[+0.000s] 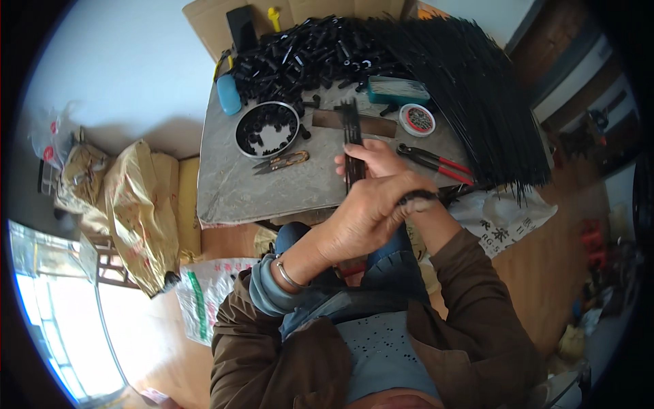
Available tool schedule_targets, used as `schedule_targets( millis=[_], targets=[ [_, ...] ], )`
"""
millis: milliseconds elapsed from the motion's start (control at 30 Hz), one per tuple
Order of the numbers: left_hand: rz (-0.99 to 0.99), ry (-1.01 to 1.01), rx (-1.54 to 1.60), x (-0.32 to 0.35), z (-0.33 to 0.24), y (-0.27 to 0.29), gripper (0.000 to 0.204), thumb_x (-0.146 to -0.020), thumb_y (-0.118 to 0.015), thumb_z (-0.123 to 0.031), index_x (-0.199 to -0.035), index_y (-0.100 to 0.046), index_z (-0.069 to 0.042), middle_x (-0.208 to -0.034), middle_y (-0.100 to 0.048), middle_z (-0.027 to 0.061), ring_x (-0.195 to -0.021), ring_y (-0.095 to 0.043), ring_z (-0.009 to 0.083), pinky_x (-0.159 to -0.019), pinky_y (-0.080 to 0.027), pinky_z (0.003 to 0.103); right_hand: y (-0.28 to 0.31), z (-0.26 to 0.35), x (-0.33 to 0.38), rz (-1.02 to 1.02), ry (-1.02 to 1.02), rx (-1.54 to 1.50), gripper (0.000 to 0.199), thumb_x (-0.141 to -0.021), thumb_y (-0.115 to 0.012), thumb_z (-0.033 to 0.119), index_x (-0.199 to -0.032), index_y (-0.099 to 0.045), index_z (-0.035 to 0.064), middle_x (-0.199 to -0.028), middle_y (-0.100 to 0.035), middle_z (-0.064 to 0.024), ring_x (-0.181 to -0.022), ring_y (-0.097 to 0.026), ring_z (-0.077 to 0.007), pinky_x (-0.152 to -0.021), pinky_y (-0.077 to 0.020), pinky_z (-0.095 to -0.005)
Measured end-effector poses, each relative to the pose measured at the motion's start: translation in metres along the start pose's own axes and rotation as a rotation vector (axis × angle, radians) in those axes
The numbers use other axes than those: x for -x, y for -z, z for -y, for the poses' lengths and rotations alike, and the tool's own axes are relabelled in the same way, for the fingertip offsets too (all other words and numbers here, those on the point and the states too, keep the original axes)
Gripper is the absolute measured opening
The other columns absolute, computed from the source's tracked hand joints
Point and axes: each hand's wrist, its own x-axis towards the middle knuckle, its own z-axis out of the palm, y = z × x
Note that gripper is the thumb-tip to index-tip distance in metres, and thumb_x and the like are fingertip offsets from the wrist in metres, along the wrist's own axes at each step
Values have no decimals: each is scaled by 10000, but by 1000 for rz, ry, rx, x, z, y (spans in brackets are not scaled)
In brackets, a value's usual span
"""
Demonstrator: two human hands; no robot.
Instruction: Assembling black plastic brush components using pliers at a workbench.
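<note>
While seen at frame centre, hands: a bundle of thin black plastic rods (352, 146) was gripped by the left hand (364, 215).
Right hand (375, 158): closed on the same bundle.
Upper centre: round metal bowl of black caps (267, 129) was set on the grey tabletop (225, 184).

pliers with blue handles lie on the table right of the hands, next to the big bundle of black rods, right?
Not quite: the pliers have red handles, not blue. The head view shows them lying on the table to the right of the hands, next to the bundle of black rods, as you said.
</note>
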Motion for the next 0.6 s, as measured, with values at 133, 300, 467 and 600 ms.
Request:
schedule_targets(
  millis=[133,300,467,600],
  targets=[
    [7,-151,-63,6,10,-10,357,-734,-590,95,-1075,-543,2,-916,-635,163,-870,-643,350,-716,-522,387,12,3,13,-28,-15,22,174,-905,-594,135,-1021,-578,7,-946,-664,-104,-818,-666,-201,-702,-560,-332],
    [18,-158,-25,8,10,-9,277,-810,-610,40,-1078,-567,-18,-941,-633,144,-877,-640,345,-738,-518,387,6,10,2,-102,-28,226,167,-904,-608,156,-981,-594,9,-881,-672,-96,-754,-668,-187,-663,-558,-323],
    [-91,-242,-15,7,22,-8,312,-727,-628,52,-1018,-539,-12,-758,-609,161,-727,-638,340,-605,-498,404,22,10,-10,-135,31,271,167,-894,-618,161,-987,-608,22,-844,-665,-76,-716,-655,-164,-658,-559,-329],
    [-50,-215,-65,10,22,-7,299,-728,-608,58,-1011,-539,-10,-758,-595,162,-722,-624,357,-604,-490,419,28,12,-8,-90,-22,189,174,-878,-611,131,-1020,-596,33,-850,-652,-71,-719,-651,-169,-647,-564,-345]
  ],
)
